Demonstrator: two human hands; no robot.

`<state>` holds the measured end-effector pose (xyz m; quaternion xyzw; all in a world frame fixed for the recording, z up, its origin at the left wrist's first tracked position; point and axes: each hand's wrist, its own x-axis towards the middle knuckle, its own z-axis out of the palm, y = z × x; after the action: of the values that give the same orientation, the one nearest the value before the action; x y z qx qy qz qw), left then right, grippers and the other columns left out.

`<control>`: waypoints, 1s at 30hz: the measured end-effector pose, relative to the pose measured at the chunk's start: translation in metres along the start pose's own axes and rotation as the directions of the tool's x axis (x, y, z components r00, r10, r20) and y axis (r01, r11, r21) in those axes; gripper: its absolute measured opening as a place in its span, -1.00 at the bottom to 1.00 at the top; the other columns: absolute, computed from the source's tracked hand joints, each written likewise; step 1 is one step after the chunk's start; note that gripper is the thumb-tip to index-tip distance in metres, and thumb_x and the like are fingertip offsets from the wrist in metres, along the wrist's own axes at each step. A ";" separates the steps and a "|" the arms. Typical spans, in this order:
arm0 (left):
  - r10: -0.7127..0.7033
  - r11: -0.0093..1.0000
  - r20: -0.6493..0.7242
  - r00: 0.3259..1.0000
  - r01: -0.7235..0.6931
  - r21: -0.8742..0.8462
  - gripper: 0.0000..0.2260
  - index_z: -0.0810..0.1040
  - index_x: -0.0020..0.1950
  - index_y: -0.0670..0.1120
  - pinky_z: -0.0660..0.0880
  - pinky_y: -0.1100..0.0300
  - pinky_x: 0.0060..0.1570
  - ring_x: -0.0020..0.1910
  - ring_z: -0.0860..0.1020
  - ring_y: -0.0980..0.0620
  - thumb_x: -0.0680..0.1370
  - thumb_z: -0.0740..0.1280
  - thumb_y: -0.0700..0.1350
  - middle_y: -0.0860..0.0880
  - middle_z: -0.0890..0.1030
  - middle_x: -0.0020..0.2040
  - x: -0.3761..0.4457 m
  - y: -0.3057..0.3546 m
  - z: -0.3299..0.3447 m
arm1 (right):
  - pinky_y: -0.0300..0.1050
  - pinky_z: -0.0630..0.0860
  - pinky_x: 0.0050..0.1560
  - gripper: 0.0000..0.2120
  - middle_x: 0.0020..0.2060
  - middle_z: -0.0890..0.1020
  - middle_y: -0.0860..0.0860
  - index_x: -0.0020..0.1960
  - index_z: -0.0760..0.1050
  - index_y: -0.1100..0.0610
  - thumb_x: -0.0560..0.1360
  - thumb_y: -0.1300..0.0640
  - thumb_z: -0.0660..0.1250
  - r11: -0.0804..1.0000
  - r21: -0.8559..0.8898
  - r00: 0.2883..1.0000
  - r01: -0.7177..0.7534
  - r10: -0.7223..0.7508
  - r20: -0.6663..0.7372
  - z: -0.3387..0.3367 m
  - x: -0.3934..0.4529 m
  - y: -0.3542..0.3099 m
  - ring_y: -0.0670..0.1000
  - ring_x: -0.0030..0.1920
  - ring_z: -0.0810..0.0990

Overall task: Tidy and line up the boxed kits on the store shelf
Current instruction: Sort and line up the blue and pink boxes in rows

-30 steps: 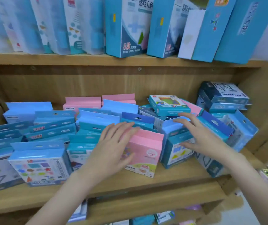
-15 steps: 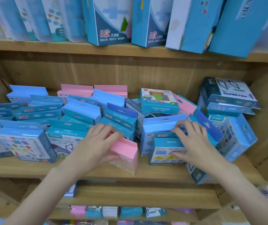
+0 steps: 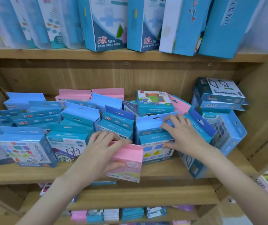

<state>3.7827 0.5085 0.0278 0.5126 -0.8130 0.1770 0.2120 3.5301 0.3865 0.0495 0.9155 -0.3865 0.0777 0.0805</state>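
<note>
We look down at our two bare hands on a wooden store shelf (image 3: 32,173) crowded with small boxed kits. Our left hand (image 3: 97,155) grips a pink box (image 3: 128,161) at the shelf's front edge, fingers curled over its top and thumb pressed against its front face. Our right hand (image 3: 182,134) sits just beside it, fingers bent over the top of a blue box (image 3: 154,147) and thumb on that box's front, which shows coloured triangles. Left of the left hand, rows of blue boxes (image 3: 49,125) stand one behind another. Behind both hands lie two more pink boxes (image 3: 91,94) and a teal box (image 3: 155,102) lying flat atop others. Right of the right hand, blue boxes (image 3: 224,127) lean tilted, with a dark stack (image 3: 219,93) above them against the shelf's side wall. On the shelf above the hands stand tall blue boxes (image 3: 107,23), two printed "8款 几何体". Smaller writing is too blurred to read. Below the hands, a lower shelf (image 3: 138,197) holds more small boxes.
</note>
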 end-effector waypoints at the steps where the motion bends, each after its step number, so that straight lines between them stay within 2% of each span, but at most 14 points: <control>1: -0.010 1.000 -0.017 1.000 0.010 0.000 -0.49 0.37 0.22 0.06 0.21 0.12 0.00 -0.08 0.33 0.04 0.35 0.37 0.21 0.03 0.44 -0.08 0.001 0.002 0.001 | 0.02 0.16 0.26 -0.43 0.29 0.29 0.03 0.26 0.34 0.06 0.35 -0.15 0.40 1.000 0.003 0.999 -0.008 0.008 -0.034 0.003 -0.003 -0.001 0.11 0.28 0.22; 4: -0.043 0.999 -0.050 0.998 0.044 0.009 -0.36 0.39 0.21 0.04 0.20 0.12 0.01 -0.09 0.34 0.03 0.22 0.54 0.12 0.00 0.49 -0.11 0.004 0.008 0.004 | 0.07 0.24 0.25 -0.39 0.27 0.35 0.09 0.23 0.34 0.11 0.30 -0.10 0.47 0.994 0.080 0.987 -0.070 0.081 -0.142 0.012 -0.013 -0.001 0.10 0.27 0.22; 7: -0.061 0.998 -0.067 0.996 0.062 0.011 -0.33 0.39 0.20 0.03 0.20 0.10 0.01 -0.09 0.34 0.02 0.18 0.58 0.07 -0.02 0.50 -0.12 0.007 0.009 0.007 | 0.14 0.36 0.15 -0.37 0.22 0.40 0.13 0.15 0.26 0.04 0.24 -0.07 0.53 0.991 0.093 0.970 -0.100 0.117 -0.211 0.015 -0.020 0.002 0.14 0.22 0.30; 11: -0.071 0.997 -0.069 0.995 0.073 0.029 -0.30 0.39 0.19 0.02 0.20 0.09 -0.02 -0.10 0.34 0.00 0.14 0.60 0.05 -0.03 0.50 -0.13 0.007 0.003 0.009 | 0.05 0.44 -0.01 -0.37 0.06 0.46 0.12 -0.02 0.26 0.06 0.12 -0.03 0.59 0.995 0.040 0.965 -0.092 0.099 -0.241 0.004 -0.028 0.005 0.08 0.07 0.30; 13: -0.077 0.997 -0.066 0.995 0.079 0.025 -0.31 0.38 0.20 0.02 0.20 0.09 0.01 -0.09 0.33 0.02 0.16 0.59 0.05 -0.03 0.50 -0.13 0.007 0.003 0.010 | -0.03 0.42 -0.06 -0.43 0.01 0.46 0.06 -0.07 0.26 0.05 0.15 -0.02 0.58 0.998 0.043 0.974 -0.045 0.054 -0.218 0.001 -0.034 0.004 0.05 0.03 0.32; 15: -0.093 0.995 -0.067 0.993 0.095 0.019 -0.32 0.38 0.24 0.02 0.19 0.10 0.05 -0.08 0.32 0.03 0.20 0.58 0.06 -0.03 0.49 -0.11 0.010 0.002 0.012 | -0.11 0.41 -0.08 -0.52 -0.01 0.46 -0.02 -0.05 0.24 0.00 0.27 0.02 0.52 0.986 0.166 0.987 -0.033 0.058 -0.148 -0.005 -0.039 0.007 0.03 0.02 0.40; 17: -0.110 0.993 -0.084 0.990 0.112 0.023 -0.33 0.40 0.26 -0.01 0.18 0.09 0.08 -0.06 0.32 0.02 0.22 0.56 0.06 -0.04 0.49 -0.10 0.015 -0.001 0.018 | -0.09 0.42 -0.11 -0.55 -0.03 0.50 -0.06 -0.03 0.20 -0.03 0.34 0.04 0.47 0.950 0.298 0.990 -0.098 0.123 -0.066 -0.017 -0.043 0.014 0.00 -0.01 0.49; 20: -0.099 0.993 -0.082 0.992 0.104 0.052 -0.33 0.37 0.29 -0.06 0.22 0.04 0.14 -0.03 0.33 -0.03 0.28 0.53 0.08 -0.07 0.50 -0.06 0.022 -0.008 0.025 | -0.13 0.40 -0.16 -0.52 -0.10 0.51 -0.11 -0.04 0.20 -0.06 0.32 0.06 0.50 0.906 0.407 0.986 -0.119 0.157 -0.061 -0.045 -0.043 0.028 -0.03 -0.10 0.51; 22: -0.066 0.993 -0.071 0.995 0.072 0.089 -0.34 0.33 0.31 -0.07 0.31 -0.03 0.16 0.00 0.33 -0.05 0.31 0.48 0.11 -0.10 0.51 -0.03 0.025 -0.014 0.029 | -0.30 0.39 -0.21 -0.55 -0.11 0.51 -0.20 -0.07 0.25 -0.05 0.29 0.07 0.52 0.881 0.462 0.991 -0.099 0.128 -0.031 -0.059 -0.044 0.035 -0.14 -0.13 0.50; 23: -0.044 0.994 -0.066 0.997 0.051 0.100 -0.37 0.32 0.30 -0.08 0.32 -0.04 0.17 0.02 0.33 -0.06 0.34 0.44 0.12 -0.11 0.52 -0.02 0.026 -0.016 0.030 | -0.32 0.41 -0.22 -0.55 -0.10 0.51 -0.24 -0.07 0.28 -0.06 0.27 0.06 0.53 0.870 0.486 0.995 -0.084 0.098 -0.005 -0.064 -0.044 0.036 -0.17 -0.10 0.50; 25: -0.002 0.993 -0.051 0.999 0.008 0.115 -0.42 0.31 0.30 -0.10 0.22 -0.01 0.21 0.05 0.33 -0.08 0.39 0.34 0.15 -0.13 0.53 0.00 0.029 -0.021 0.030 | -0.31 0.45 -0.21 -0.54 -0.07 0.53 -0.25 -0.03 0.31 -0.12 0.25 0.04 0.53 0.839 0.542 0.998 -0.054 0.037 0.042 -0.065 -0.044 0.033 -0.23 -0.01 0.48; 27: 0.019 0.990 -0.026 0.999 -0.015 0.142 -0.43 0.31 0.32 -0.12 0.13 -0.01 0.30 0.11 0.35 -0.07 0.44 0.23 0.19 -0.13 0.53 0.05 0.030 -0.025 0.030 | -0.34 0.45 -0.23 -0.53 -0.01 0.50 -0.25 -0.03 0.30 -0.23 0.22 -0.05 0.51 0.809 0.587 0.997 -0.031 -0.016 0.076 -0.060 -0.043 0.025 -0.19 0.03 0.47; 30: -0.012 0.983 -0.014 1.000 0.015 0.182 -0.32 0.26 0.40 -0.11 0.04 -0.07 0.40 0.27 0.33 -0.08 0.42 0.25 0.25 -0.12 0.44 0.26 0.024 -0.025 0.029 | -0.20 0.49 -0.25 -0.53 -0.07 0.55 -0.11 -0.05 0.28 -0.26 0.16 -0.35 0.40 0.805 0.593 0.995 -0.019 -0.045 0.092 -0.044 -0.037 0.014 -0.03 -0.13 0.52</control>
<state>3.7915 0.4654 0.0181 0.5342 -0.7885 0.2524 0.1708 3.4910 0.4117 0.0857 0.9002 -0.3401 0.1473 -0.2288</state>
